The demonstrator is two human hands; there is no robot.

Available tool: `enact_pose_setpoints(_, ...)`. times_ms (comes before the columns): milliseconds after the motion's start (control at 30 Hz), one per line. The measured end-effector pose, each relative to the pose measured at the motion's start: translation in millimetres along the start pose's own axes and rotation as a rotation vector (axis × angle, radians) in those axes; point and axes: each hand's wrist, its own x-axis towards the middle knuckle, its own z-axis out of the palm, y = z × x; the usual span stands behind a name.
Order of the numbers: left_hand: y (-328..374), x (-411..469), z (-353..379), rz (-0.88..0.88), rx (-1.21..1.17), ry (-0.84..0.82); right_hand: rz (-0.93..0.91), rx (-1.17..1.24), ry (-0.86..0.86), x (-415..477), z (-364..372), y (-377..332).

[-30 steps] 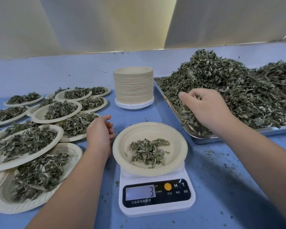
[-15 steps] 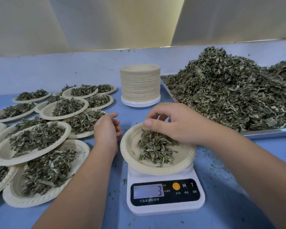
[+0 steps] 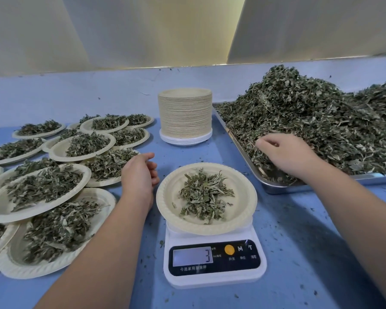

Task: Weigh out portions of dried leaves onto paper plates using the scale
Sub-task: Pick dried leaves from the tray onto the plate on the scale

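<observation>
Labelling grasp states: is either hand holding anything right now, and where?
Left hand is empty, beside the plate on the scale. Right hand has its fingertips in the leaf pile on the tray; whether it grips leaves cannot be told.

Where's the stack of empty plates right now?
In the head view, the stack of empty plates stands upright at centre, behind the scale, with the metal tray of leaves just to its right and the filled plates to its left.
</observation>
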Motion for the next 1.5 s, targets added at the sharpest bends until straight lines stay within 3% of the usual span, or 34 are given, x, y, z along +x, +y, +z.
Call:
enact_pose_setpoints(200, 1.0, -0.6, 0.0, 0.001, -0.001, -0.003, -0.108, -0.052, -0.344, 2.2, 15.1, 0.6)
enact_pose_setpoints(300, 1.0, -1.1, 0.2, -0.001, -0.009, -0.007, -0.032, -0.104, -0.429, 1.9, 16.6, -2.2)
enact_pose_setpoints(400, 1.2, -1.4, 0.4, -0.004, -0.010, -0.005, 0.031, -0.154, -0.436, -1.8, 12.5, -7.6)
enact_pose_setpoints(633, 0.9, -0.7, 0.2, -0.008, -0.015, -0.004, -0.051, -0.169, -0.472, -1.0, -13.9, -5.7)
enact_pose_setpoints(833, 1.5, -1.2, 0.6, -0.009, -0.005, -0.002, -0.093, -0.176, -0.405, -4.0, -14.1, -12.4)
enact_pose_setpoints(1000, 1.1, -1.6, 0.0, -0.002, -0.013, -0.018, 0.021, -0.251, -0.601, -11.4, -28.9, -20.5)
enact_pose_setpoints(1100, 1.7, -1.4, 0.8, -0.003, -0.013, -0.013, 0.049, -0.102, -0.515, -10.5, -48.1, -15.6)
enact_pose_setpoints(1167, 2.0, -1.7, 1.1, -0.006, -0.012, -0.008, 0.073, -0.147, -0.440, -10.1, -56.2, -12.1)
enact_pose_setpoints(1333, 2.0, -2.2, 0.9, -0.006, -0.004, -0.006, 0.176, -0.394, -0.580, -15.0, -47.3, -10.9)
enact_pose_setpoints(1500, 1.7, -1.3, 0.3, -0.010, -0.006, -0.001, 0.138, -0.308, -0.541, -17.6, -33.8, -27.2)
